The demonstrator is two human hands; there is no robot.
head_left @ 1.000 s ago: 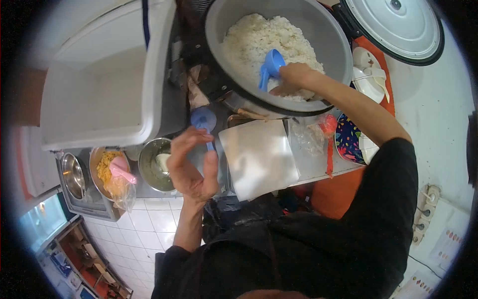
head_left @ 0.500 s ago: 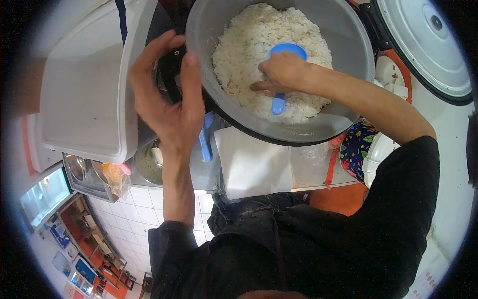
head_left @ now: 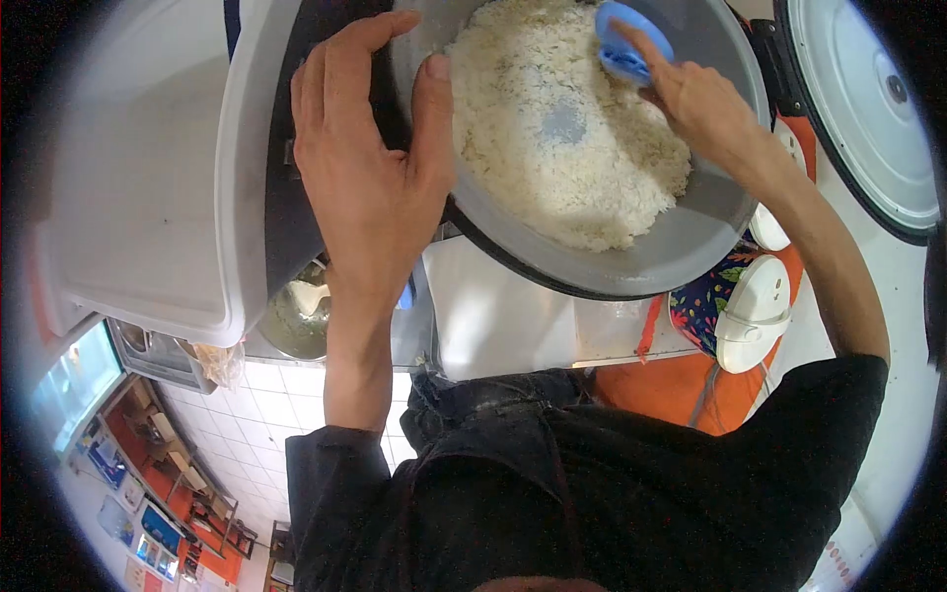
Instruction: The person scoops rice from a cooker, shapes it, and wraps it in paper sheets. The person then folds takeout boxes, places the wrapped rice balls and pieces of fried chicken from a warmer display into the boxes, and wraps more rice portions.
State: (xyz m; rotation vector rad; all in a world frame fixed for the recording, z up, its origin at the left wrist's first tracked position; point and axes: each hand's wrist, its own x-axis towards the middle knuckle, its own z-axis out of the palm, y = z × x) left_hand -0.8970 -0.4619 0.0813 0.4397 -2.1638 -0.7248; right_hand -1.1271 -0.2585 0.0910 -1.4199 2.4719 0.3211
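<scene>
A large grey pot holds a mound of cooked white rice. My right hand is closed on a blue rice paddle, its index finger stretched along the wide blade. The paddle is at the far right part of the rice, and its handle is mostly hidden by the hand. At the pot's left rim is my left hand, thumb and fingers spread apart, thumb tip over the inner wall. A small greyish patch of pot bottom shows through the rice.
A white plastic bin stands left of the pot. The open pot lid is at right. Nearer me lie a white board, a metal bowl with a white utensil, and a patterned container with a white lid.
My right hand has carried the paddle from mid-rice to the far right side of the pot. My left hand has moved right, over the pot's rim. The view has shifted slightly.
</scene>
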